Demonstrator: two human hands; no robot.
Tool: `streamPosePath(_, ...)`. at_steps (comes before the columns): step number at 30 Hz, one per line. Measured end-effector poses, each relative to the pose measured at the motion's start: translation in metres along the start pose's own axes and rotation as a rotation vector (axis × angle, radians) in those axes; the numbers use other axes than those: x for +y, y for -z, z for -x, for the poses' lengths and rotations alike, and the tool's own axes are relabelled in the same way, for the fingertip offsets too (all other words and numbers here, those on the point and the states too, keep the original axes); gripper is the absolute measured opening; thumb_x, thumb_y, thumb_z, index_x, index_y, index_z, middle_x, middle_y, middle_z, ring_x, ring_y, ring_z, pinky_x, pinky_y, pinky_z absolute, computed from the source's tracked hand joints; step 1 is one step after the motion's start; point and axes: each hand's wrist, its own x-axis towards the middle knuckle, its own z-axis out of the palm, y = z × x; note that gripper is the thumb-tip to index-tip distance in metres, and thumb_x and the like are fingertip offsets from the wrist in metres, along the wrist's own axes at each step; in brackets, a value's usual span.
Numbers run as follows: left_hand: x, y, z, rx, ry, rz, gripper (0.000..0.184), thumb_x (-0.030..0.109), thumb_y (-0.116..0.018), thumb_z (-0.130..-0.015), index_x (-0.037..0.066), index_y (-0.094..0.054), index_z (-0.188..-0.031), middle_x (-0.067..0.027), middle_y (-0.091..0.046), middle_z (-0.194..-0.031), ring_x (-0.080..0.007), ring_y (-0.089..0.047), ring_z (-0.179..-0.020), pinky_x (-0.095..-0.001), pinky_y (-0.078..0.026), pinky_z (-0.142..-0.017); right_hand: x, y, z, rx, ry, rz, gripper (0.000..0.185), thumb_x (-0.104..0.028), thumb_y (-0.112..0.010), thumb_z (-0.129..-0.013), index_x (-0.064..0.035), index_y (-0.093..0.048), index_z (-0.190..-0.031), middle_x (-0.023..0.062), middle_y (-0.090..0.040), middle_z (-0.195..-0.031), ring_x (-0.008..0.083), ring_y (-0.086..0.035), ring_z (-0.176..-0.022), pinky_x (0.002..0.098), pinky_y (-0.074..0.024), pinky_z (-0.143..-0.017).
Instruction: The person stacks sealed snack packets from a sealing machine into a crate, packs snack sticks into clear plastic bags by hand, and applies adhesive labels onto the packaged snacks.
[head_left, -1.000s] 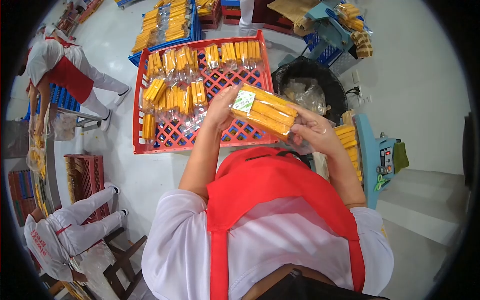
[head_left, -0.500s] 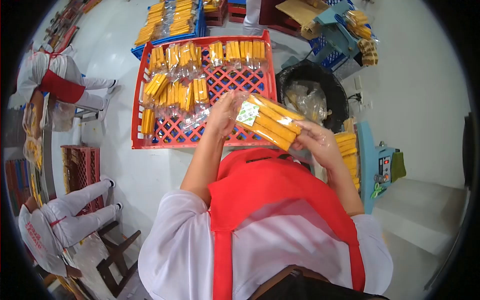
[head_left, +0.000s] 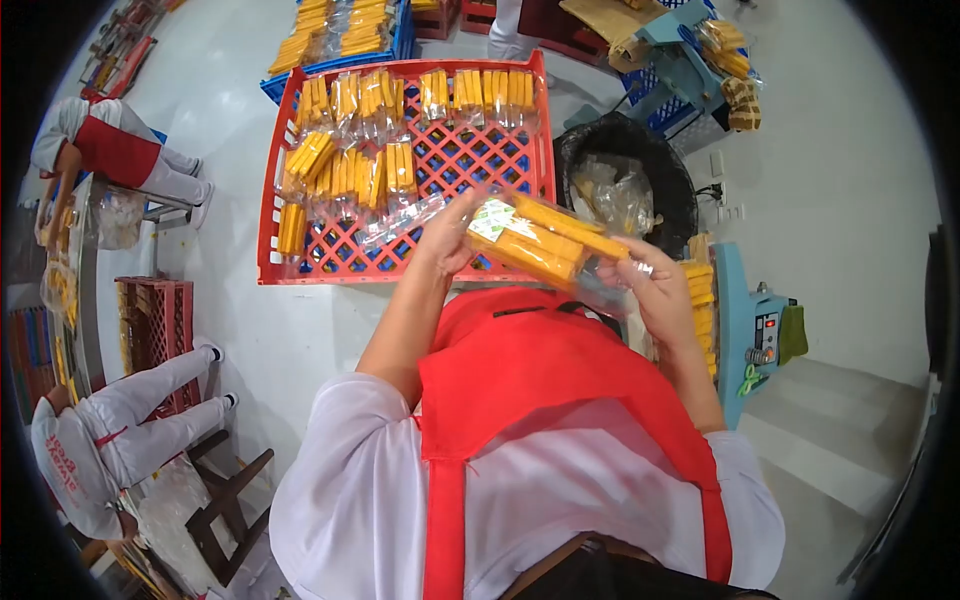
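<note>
A clear plastic pack of yellow sticks (head_left: 545,240) with a white and green label is held up in front of my red apron. My left hand (head_left: 449,238) grips its labelled end, and my right hand (head_left: 650,285) pinches the other end, where the clear film hangs loose. The sticks inside lie unevenly, one slanting toward my right fingers. Behind the pack is a red plastic crate (head_left: 400,268) with several similar packs (head_left: 350,175) in rows on its far and left parts. A flat clear wrapper (head_left: 402,222) lies in the crate beside my left hand.
A black-lined bin (head_left: 680,200) with plastic scraps stands right of the crate. Farther right are a blue machine (head_left: 738,335) and more yellow sticks (head_left: 700,310). A blue crate (head_left: 400,45) sits behind. Two people (head_left: 120,150) work at a table on the left.
The pack has tilted and its sticks have shifted inside. My right hand has moved slightly right and down. At left, the farther person's pose has changed.
</note>
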Motion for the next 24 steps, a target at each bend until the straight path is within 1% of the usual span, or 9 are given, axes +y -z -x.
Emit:
streamPosePath(6, -0.01, 0.0, 0.002, 0.048, 0.14, 0.161, 0.029, 0.025, -0.045, -0.086, 0.002, -0.05, -0.102, -0.0127, -0.057, -0.097, -0.0228, -0.057, -0.088, -0.0359, -0.049, -0.073, -0.007, 0.0, 0.002, -0.033, 0.047, 0.07, 0.031, -0.008, -0.048, -0.083, 0.0044, -0.047, -0.111, 0.0112, -0.058, -0.09, 0.0141, -0.057, -0.077, 0.0254, -0.0455, -0.07)
streamPosePath(8, -0.021, 0.002, 0.0, 0.049, 0.215, 0.123, 0.036, 0.027, -0.039, -0.088, -0.002, -0.046, -0.108, -0.0142, -0.054, -0.104, -0.0235, -0.055, -0.093, -0.0373, -0.046, -0.08, -0.008, -0.003, -0.001, 0.017, -0.174, 0.053, 0.032, -0.01, -0.049, -0.083, 0.0049, -0.047, -0.111, 0.0103, -0.058, -0.089, 0.0132, -0.056, -0.076, 0.0243, -0.0455, -0.069)
streamPosePath(12, -0.032, 0.01, -0.001, 0.014, 0.219, 0.112, 0.037, 0.029, -0.038, -0.088, -0.001, -0.046, -0.108, -0.0138, -0.055, -0.104, -0.0232, -0.056, -0.091, -0.0365, -0.047, -0.079, -0.005, 0.002, 0.0, 0.013, -0.278, 0.064, 0.034, -0.01, -0.052, -0.081, 0.0057, -0.048, -0.11, 0.0088, -0.058, -0.087, 0.0114, -0.055, -0.074, 0.0227, -0.0452, -0.069)
streamPosePath(15, -0.03, 0.008, 0.0, 0.081, 0.171, 0.117, 0.037, 0.03, -0.037, -0.089, 0.0, -0.045, -0.11, -0.0135, -0.055, -0.103, -0.0232, -0.056, -0.091, -0.0363, -0.047, -0.079, -0.003, 0.003, 0.001, 0.083, -0.17, 0.153, 0.034, -0.01, -0.056, -0.078, 0.0034, -0.05, -0.109, 0.0066, -0.057, -0.082, 0.0097, -0.054, -0.072, 0.0212, -0.0447, -0.065)
streamPosePath(17, -0.024, 0.007, -0.003, 0.088, 0.111, 0.163, 0.036, 0.029, -0.035, -0.089, 0.0, -0.045, -0.109, -0.0133, -0.055, -0.101, -0.0226, -0.056, -0.091, -0.0358, -0.047, -0.077, -0.01, 0.004, 0.005, -0.059, 0.056, 0.309, 0.036, -0.007, -0.059, -0.075, 0.0004, -0.051, -0.109, 0.005, -0.055, -0.082, 0.009, -0.053, -0.071, 0.0202, -0.0441, -0.062)
streamPosePath(18, -0.02, 0.004, -0.003, 0.087, 0.114, 0.16, 0.036, 0.029, -0.035, -0.089, 0.0, -0.045, -0.109, -0.0133, -0.055, -0.101, -0.0226, -0.056, -0.091, -0.0358, -0.047, -0.077, -0.008, 0.003, 0.005, -0.056, 0.055, 0.307, 0.036, -0.007, -0.059, -0.075, 0.0004, -0.051, -0.109, 0.005, -0.055, -0.082, 0.009, -0.053, -0.071, 0.0202, -0.0441, -0.062)
streamPosePath(20, -0.013, -0.002, -0.004, 0.095, -0.039, 0.115, 0.034, 0.027, -0.035, -0.089, -0.001, -0.045, -0.106, -0.0131, -0.055, -0.1, -0.0213, -0.057, -0.089, -0.0346, -0.048, -0.076, -0.004, 0.002, 0.006, -0.022, 0.212, 0.332, 0.039, -0.002, -0.061, -0.071, -0.0013, -0.052, -0.109, 0.0047, -0.053, -0.085, 0.0092, -0.052, -0.07, 0.0207, -0.0435, -0.06)
streamPosePath(21, -0.014, 0.012, -0.007, 0.017, -0.022, 0.085, 0.033, 0.025, -0.036, -0.089, -0.002, -0.045, -0.104, -0.0126, -0.056, -0.097, -0.0198, -0.057, -0.087, -0.0325, -0.048, -0.075, -0.006, 0.002, 0.006, -0.024, 0.211, 0.331, 0.039, -0.002, -0.061, -0.071, -0.0013, -0.052, -0.109, 0.0047, -0.053, -0.085, 0.0092, -0.052, -0.07, 0.0207, -0.0435, -0.06)
streamPosePath(24, -0.007, -0.016, 0.004, 0.095, -0.119, 0.042, 0.032, 0.026, -0.037, -0.089, -0.002, -0.047, -0.102, -0.0116, -0.057, -0.093, -0.0186, -0.058, -0.083, -0.0308, -0.048, -0.073, -0.01, -0.001, 0.004, -0.119, 0.023, 0.319, 0.041, -0.005, -0.066, -0.067, -0.0011, -0.054, -0.106, 0.0066, -0.055, -0.083, 0.0101, -0.055, -0.069, 0.0222, -0.0438, -0.061)
